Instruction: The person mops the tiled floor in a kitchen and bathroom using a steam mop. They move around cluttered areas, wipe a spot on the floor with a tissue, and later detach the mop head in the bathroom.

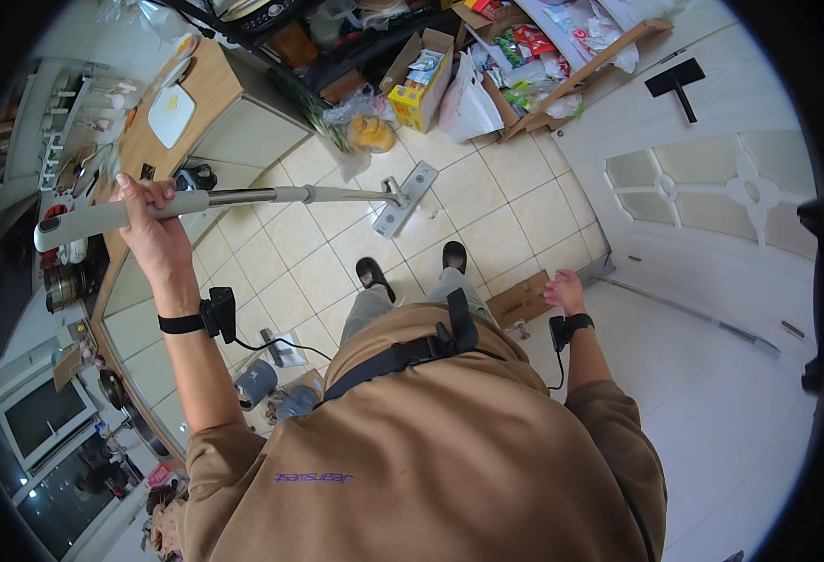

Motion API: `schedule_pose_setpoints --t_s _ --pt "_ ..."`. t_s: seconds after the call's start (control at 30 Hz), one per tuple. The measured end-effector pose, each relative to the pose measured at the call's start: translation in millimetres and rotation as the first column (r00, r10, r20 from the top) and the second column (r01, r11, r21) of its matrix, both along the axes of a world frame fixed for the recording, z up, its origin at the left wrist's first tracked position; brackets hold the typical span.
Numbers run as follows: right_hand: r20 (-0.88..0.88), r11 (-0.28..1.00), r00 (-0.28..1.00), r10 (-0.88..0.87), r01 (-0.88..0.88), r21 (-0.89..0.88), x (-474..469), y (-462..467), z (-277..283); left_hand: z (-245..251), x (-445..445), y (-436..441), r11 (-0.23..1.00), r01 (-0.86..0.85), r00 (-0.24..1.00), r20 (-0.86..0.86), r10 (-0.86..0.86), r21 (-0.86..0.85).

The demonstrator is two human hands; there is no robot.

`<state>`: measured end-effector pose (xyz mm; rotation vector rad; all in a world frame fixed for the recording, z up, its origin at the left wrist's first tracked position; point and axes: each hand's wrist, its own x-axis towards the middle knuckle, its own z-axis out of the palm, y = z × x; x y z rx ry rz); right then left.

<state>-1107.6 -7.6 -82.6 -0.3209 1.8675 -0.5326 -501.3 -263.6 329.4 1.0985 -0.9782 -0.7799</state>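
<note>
My left hand (153, 218) is closed around the light grey grip of a flat mop (261, 196). The mop's steel and grey pole runs away to the right. Its flat rectangular head (406, 199) rests on the tiled floor, ahead of my black shoes. The underside of the mop head is hidden. Off to my right side hangs my right hand (565, 291), holding nothing, with its fingers loosely bent and apart. Behind it lies a flat brown cardboard piece (521, 301) on the floor by the white door frame.
A wooden counter (208, 70) with a white cutting board (171, 114) runs along the left. Ahead stand a yellow carton (419, 88), a white plastic bag (469, 102) and a shelf of packets (531, 67). A white door (721, 119) is on the right. A grey bin (257, 383) stands near my left leg.
</note>
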Motion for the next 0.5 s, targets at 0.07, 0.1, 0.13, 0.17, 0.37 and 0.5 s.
schedule_pose_setpoints --t_s 0.07,0.1,0.13,0.17,0.37,0.5 --pt "-0.01 0.999 1.0 -0.03 0.03 -0.02 16.2 -4.3 6.8 -4.8 8.9 -10.4 0.999 0.031 0.999 0.039 -0.031 0.009" --pt "-0.003 0.999 0.999 -0.038 0.038 -0.005 24.9 -4.0 8.6 -7.0 15.8 -16.2 0.999 0.054 0.997 0.06 -0.054 0.003" --pt "-0.007 0.999 0.999 -0.048 0.048 -0.006 34.6 -1.4 8.9 -11.3 22.2 -21.8 0.999 0.046 0.997 0.064 -0.046 -0.001" --pt "0.02 0.998 0.998 -0.059 0.059 -0.019 43.9 4.2 8.0 -14.7 30.2 -28.4 0.999 0.053 0.997 0.06 -0.053 0.003" --pt "0.035 0.956 0.986 -0.161 0.165 -0.243 119.6 83.3 -8.5 -35.5 87.4 -86.5 0.994 0.09 0.988 0.117 -0.097 0.064" --pt "0.011 0.998 0.999 -0.052 0.052 0.024 190.8 130.4 -4.1 -55.3 118.7 -144.9 0.966 0.129 0.99 0.029 -0.139 0.223"
